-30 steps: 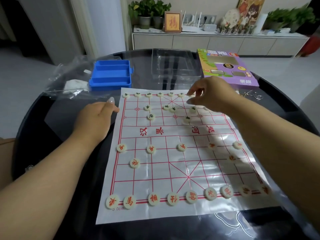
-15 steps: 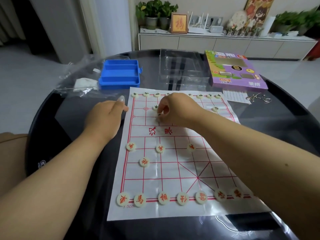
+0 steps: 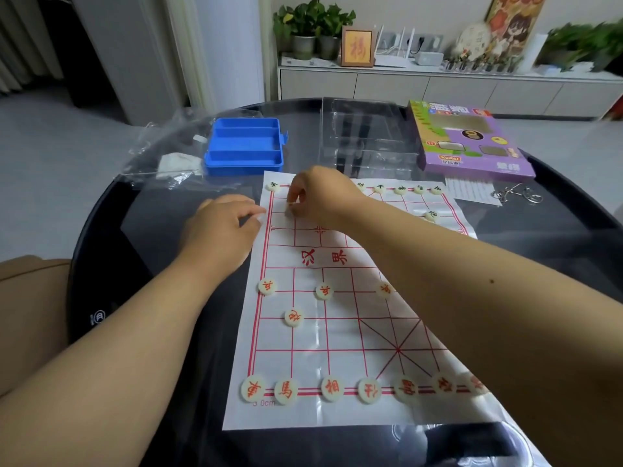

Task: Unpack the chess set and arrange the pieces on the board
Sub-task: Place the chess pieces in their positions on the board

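A white paper chess board (image 3: 337, 335) with red grid lines lies on a dark round table (image 3: 161, 332). Red-lettered round pieces (image 3: 332, 388) line its near edge, with a few more (image 3: 324, 291) in the rows above. Green-lettered pieces (image 3: 399, 189) sit along the far edge. My right hand (image 3: 320, 197) hovers over the far-left part of the board, fingertips pinching a pale piece (image 3: 289, 212) at a grid point. My left hand (image 3: 222, 227) rests on the table, fingertips touching the board's left edge.
A blue compartment tray (image 3: 245, 146) stands beyond the board, a crumpled clear bag (image 3: 168, 163) to its left. A clear plastic lid (image 3: 367, 136) and a purple box (image 3: 468, 143) lie at the back right, with a white sheet (image 3: 472, 192) and metal rings (image 3: 519, 193).
My right hand has travelled from the board's far right across to its far-left corner area, carrying a piece. The camera view shifted left. My left hand stayed by the board's edge.
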